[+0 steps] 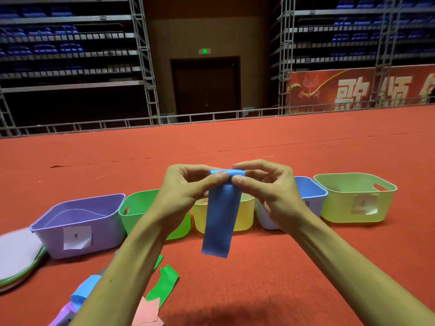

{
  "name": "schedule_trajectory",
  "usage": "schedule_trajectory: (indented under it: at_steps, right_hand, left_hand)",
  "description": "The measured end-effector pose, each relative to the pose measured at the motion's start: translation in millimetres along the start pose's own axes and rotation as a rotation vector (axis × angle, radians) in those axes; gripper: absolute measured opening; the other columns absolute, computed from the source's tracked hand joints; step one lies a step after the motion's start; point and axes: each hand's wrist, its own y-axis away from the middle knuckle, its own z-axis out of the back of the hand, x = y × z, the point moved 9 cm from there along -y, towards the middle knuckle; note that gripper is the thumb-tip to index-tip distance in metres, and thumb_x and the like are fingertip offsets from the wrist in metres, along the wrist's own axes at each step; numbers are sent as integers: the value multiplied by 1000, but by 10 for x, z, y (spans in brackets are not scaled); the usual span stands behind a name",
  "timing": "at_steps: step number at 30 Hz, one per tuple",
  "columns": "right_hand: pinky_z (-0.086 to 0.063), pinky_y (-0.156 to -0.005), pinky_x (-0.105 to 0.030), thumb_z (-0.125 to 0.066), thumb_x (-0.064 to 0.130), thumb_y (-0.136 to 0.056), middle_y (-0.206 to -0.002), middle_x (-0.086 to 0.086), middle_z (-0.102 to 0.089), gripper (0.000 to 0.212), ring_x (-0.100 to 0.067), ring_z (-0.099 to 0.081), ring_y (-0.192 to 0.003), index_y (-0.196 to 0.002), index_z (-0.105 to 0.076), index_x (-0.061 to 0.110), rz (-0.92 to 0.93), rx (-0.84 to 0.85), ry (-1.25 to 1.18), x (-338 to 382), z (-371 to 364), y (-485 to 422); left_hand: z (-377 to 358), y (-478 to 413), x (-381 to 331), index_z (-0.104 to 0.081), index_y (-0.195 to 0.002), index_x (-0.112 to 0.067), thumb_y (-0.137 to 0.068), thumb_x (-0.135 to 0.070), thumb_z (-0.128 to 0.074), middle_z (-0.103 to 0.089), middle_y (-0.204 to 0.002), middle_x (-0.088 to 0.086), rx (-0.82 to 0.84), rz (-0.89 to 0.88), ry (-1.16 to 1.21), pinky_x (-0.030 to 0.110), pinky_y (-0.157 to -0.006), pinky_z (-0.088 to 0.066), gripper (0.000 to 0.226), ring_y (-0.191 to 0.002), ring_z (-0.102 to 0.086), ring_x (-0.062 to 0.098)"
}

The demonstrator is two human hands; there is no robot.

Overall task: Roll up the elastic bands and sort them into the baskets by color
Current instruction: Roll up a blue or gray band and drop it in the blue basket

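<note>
A blue elastic band [221, 217] hangs in the air in front of me, its top end rolled over. My left hand [186, 187] and my right hand [266, 187] both pinch that rolled top edge between thumb and fingers. Behind the hands a row of baskets stands on the red carpet: purple basket [80, 222], green basket [138, 203], yellow basket [246, 215], blue basket [310, 191] and pale yellow-green basket [355, 198]. Loose bands lie under my left forearm: a green band [164, 285], a light blue band [87, 290], a pink band [147, 314].
A stack of flat pale bands or mats [18, 255] lies at the left edge beside the purple basket. Red carpet [282, 278] stretches to the right and front. A metal rail [211, 116] and tiered seating stand far behind.
</note>
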Motion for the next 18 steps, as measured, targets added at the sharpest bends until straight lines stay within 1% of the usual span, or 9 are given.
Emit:
schedule_trajectory:
  at_steps: [3, 4, 6, 8, 10, 12, 15, 16, 18]
  right_hand:
    - [-55, -92, -48, -79, 14, -79, -106, -20, -77, 26, -33, -72, -99, -105, -78, 12, -65, 18, -14, -31, -22, 4]
    - [-55, -88, -47, -77, 17, -81, -105, -19, -76, 24, -32, -71, -97, -103, -77, 8, -93, 16, -35, -46, -29, 7]
    - [-54, -80, -43, -77, 22, -84, -94, -15, -75, 20, -28, -69, -89, -94, -76, 5, -121, 5, -42, -62, -33, 10]
    - [-56, -76, -38, -80, 24, -84, -88, -12, -75, 19, -24, -68, -84, -90, -77, 6, -102, -24, 9, -59, -12, 12]
    - [-57, -74, -36, -77, 24, -80, -88, -12, -77, 20, -22, -70, -82, -90, -78, 7, -71, -43, 27, -47, 9, 17]
    - [-59, -75, -37, -78, 23, -78, -93, -17, -78, 23, -26, -72, -85, -93, -79, 5, -43, -50, 16, -34, 25, 13]
    - [-59, -88, -50, -79, 18, -78, -101, -24, -77, 30, -38, -74, -96, -102, -77, 1, -12, -57, 20, -31, 62, 0]
    - [-59, -89, -50, -79, 17, -78, -102, -24, -77, 30, -39, -74, -98, -104, -76, 1, -7, -55, 22, -33, 66, 1]
    - [-60, -87, -46, -79, 16, -78, -100, -22, -77, 29, -36, -74, -95, -104, -77, 4, 1, -44, 22, -32, 57, 11]
  left_hand:
    - [-4, 7, -15, -78, -108, -2, -83, -20, -75, -77, -108, 18, 5, -27, 19, 46, -99, -54, 31, -106, -72, 29]
    - [-4, 6, -16, -77, -109, -1, -82, -18, -76, -77, -109, 18, 5, -35, 20, 47, -100, -54, 32, -110, -71, 33]
    - [3, 2, -22, -76, -110, 0, -80, -14, -77, -77, -108, 18, -5, -47, 12, 45, -100, -54, 34, -114, -69, 37]
    - [17, -2, -21, -76, -110, -1, -76, -13, -80, -78, -105, 17, -22, -59, -15, 42, -99, -54, 36, -111, -71, 34]
    - [30, -5, 6, -77, -109, -3, -73, -15, -81, -78, -104, 16, -36, -50, -19, 40, -97, -55, 39, -107, -73, 30]
    - [4, -7, 37, -77, -110, -4, -76, -18, -81, -78, -107, 15, -10, -30, -9, 38, -95, -56, 37, -107, -73, 27]
    - [-58, -10, 74, -78, -104, -3, -80, -29, -76, -77, -108, 15, 35, 26, 43, 30, -82, -58, 35, -100, -73, 22]
    - [-53, -15, 79, -79, -102, -2, -81, -32, -75, -78, -107, 16, 26, 33, 52, 28, -79, -57, 37, -96, -73, 20]
    - [-30, -27, 79, -79, -100, -2, -82, -32, -75, -78, -105, 17, 1, 24, 35, 28, -80, -56, 35, -94, -71, 19]
